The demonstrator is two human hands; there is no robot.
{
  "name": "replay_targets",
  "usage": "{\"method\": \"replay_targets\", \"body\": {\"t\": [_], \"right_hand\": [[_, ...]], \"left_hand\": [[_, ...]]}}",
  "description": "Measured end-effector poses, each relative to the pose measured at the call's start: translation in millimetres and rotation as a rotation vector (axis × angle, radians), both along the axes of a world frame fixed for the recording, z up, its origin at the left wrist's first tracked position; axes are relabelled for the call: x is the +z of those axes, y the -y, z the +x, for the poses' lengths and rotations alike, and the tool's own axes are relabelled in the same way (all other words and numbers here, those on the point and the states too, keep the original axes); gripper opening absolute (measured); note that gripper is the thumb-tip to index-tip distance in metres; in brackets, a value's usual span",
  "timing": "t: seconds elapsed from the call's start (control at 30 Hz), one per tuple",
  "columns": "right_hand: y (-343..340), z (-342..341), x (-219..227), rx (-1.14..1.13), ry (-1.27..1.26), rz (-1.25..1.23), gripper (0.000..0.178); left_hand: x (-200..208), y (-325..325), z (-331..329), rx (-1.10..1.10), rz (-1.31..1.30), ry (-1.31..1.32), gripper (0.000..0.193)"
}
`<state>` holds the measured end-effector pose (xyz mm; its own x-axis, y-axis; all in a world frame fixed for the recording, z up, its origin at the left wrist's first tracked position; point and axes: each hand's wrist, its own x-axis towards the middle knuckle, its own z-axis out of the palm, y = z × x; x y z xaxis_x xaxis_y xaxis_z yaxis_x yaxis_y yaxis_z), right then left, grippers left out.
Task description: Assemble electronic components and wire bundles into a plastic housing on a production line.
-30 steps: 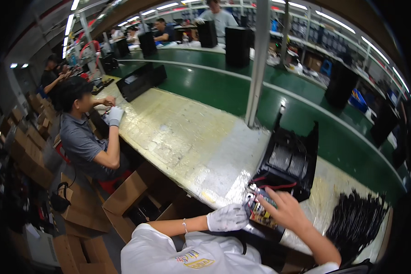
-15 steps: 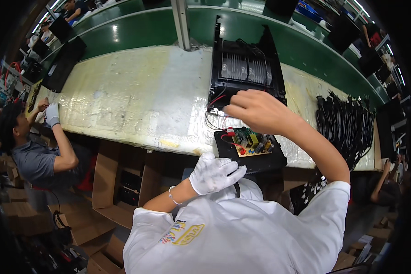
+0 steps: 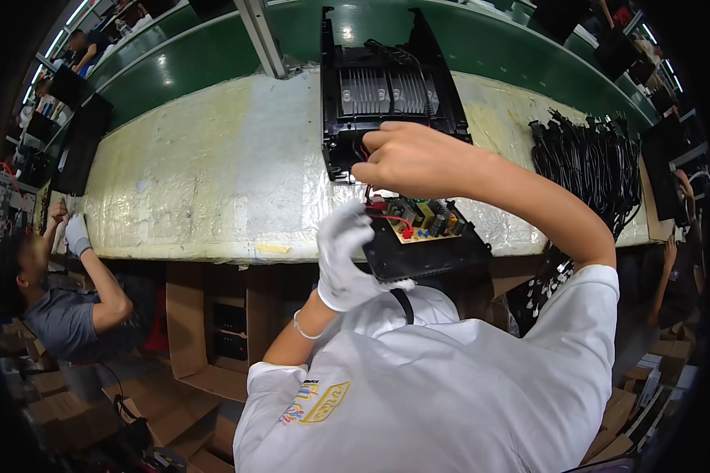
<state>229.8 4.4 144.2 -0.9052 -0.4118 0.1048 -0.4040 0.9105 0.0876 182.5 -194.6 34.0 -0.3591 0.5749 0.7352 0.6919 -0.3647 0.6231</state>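
And here the right hand [image 3: 414,162] is out over the near end of the black housing [image 3: 448,98], bare and bent at the knuckles. Its fingers curl in close together by some thin wires [image 3: 364,147]; whether they are pinching one, I cannot tell.

Down to the left hand [image 3: 341,256], in a white glove, curved round the left side of a flat black panel [image 3: 438,258]. Those fingers make an open curl by the panel's corner; how firmly they hold it, if at all, I cannot tell.

The panel lies tilted in front of the person, just nearer than the housing, its lower side out past the near edge of the pale, film-covered surface [image 3: 205,169]. On it sits the circuit board [image 3: 427,230], crowded with parts, a red wire [image 3: 391,217] running across its left end. Inside the housing, silver heat-sink fins [image 3: 363,93] stand in rows.

Off to the right, a thick bundle of black cables [image 3: 588,165] is spread on the surface. And far left, a co-worker in grey [image 3: 71,319] sits at the same surface, both hands raised near its edge.
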Motion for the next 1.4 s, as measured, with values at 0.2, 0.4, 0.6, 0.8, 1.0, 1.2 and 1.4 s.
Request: {"method": "replay_targets", "body": {"t": [0.2, 0.4, 0.6, 0.8, 1.0, 1.2, 1.4], "right_hand": [[-23.0, 17.5, 7.2, -0.16, 0.327, -0.666, 0.025], [-15.6, 23.1, 12.4, -0.289, 0.38, -0.688, 0.018], [-2.5, 27.9, 3.6, -0.405, 0.224, -0.626, 0.036], [-7.3, 40.7, 7.1, -0.264, -0.024, -0.521, 0.031], [-24.6, 27.6, 9.4, -0.078, 0.127, -0.651, 0.014], [-16.3, 21.2, 34.1, -0.138, 0.346, -0.328, 0.018], [-17.8, 2.4, 33.0, -0.012, 0.068, -0.496, 0.03]], "left_hand": [[11.8, -27.5, -32.1, -0.17, -0.18, -0.092, 0.076], [13.2, -36.4, -40.2, -0.178, -0.219, 0.002, 0.049], [6.3, -43.2, -42.5, -0.163, -0.183, 0.059, 0.038], [-5.2, -48.9, -48.8, -0.298, -0.208, 0.396, 0.024], [5.3, -54.5, -47.6, -0.234, -0.295, 0.451, 0.03], [-10.8, -58.6, -43.6, -0.274, -0.247, 0.447, 0.028], [-6.3, -52.3, -48.2, -0.196, -0.336, 0.331, 0.025]]}}
